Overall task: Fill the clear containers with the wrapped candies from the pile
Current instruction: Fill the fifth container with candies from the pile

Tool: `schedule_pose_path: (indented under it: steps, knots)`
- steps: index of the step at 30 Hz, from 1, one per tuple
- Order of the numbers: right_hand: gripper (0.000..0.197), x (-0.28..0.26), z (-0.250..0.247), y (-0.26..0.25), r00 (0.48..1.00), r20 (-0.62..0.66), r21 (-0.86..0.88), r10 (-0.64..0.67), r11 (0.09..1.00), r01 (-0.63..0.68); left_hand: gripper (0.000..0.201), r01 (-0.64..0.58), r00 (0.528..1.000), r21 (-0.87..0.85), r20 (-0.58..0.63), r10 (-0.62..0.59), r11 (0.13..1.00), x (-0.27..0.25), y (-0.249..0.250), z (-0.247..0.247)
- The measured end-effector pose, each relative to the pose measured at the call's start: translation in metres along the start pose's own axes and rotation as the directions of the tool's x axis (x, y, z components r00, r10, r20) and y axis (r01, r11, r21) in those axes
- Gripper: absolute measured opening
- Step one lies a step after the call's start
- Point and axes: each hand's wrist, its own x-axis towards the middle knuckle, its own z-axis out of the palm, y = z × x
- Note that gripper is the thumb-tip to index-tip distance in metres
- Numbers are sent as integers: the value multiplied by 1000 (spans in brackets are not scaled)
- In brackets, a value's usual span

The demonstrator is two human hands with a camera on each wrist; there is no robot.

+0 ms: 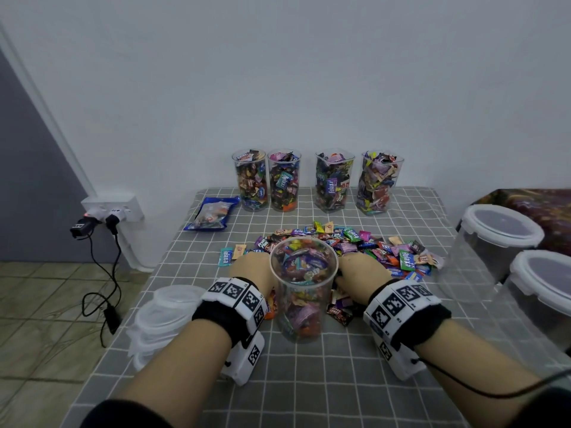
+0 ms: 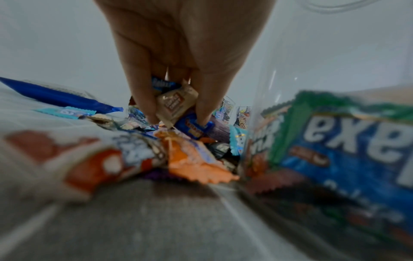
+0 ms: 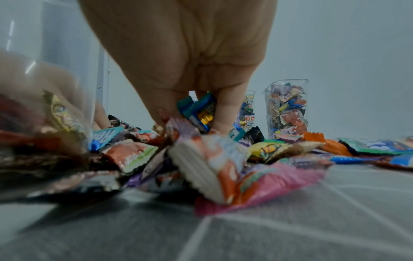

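A clear cup (image 1: 303,291), well over half full of wrapped candies, stands on the checked cloth between my hands. Behind and around it spreads the candy pile (image 1: 367,248). My left hand (image 1: 251,270) is down in the pile left of the cup; its fingers (image 2: 143,98) pinch a beige wrapped candy (image 2: 176,104) and other pieces. My right hand (image 1: 360,274) is in the pile right of the cup, gripping blue and teal wrapped candies (image 3: 198,111). The cup's wall (image 2: 335,141) fills the right of the left wrist view.
Several full clear containers (image 1: 315,183) line the wall at the back. A blue candy bag (image 1: 211,214) lies back left. Stacked clear lids (image 1: 163,316) sit at the table's left edge. Two large lidded tubs (image 1: 500,239) stand on the right.
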Motion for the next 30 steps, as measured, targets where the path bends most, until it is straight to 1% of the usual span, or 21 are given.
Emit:
schedule_pose_path:
  steps: [4, 7, 12, 14, 18, 21, 23, 27, 30]
  knots:
    - [25, -1, 1, 4, 999, -52, 58, 12, 998, -9, 28, 31, 993, -3, -111, -31, 1000, 2, -3, 3]
    - [26, -3, 1, 6, 991, -132, 102, 37, 994, -24, 27, 12, 986, -25, -169, -16, 1000, 0, -3, 0]
    - [24, -13, -7, 7, 959, -275, 185, 63, 983, -12, 28, -7, 977, -80, -211, -10, 997, -2, -4, 1]
    - [22, -18, -10, 9, 940, -332, 222, 72, 975, 4, 28, -19, 975, -77, -223, 1, 997, -2, -4, 1]
    - [17, -29, -17, 12, 909, -402, 343, 112, 939, 36, 30, -39, 971, -60, -237, 24, 997, -5, -3, -2]
    - [16, -38, -32, 10, 890, -445, 396, 103, 914, 93, 31, -31, 974, -56, -226, 17, 998, -6, -1, -4]
    - [16, -45, -47, 6, 874, -480, 419, 76, 895, 153, 31, -27, 974, -57, -226, 13, 998, -7, 0, -5]
    - [15, -60, -73, -11, 829, -560, 406, -10, 868, 285, 31, -35, 972, -52, -235, 22, 998, -10, 1, -8]
    - [14, -69, -81, -26, 818, -570, 392, -80, 848, 357, 31, -41, 972, -50, -235, 28, 998, -9, 1, -8]
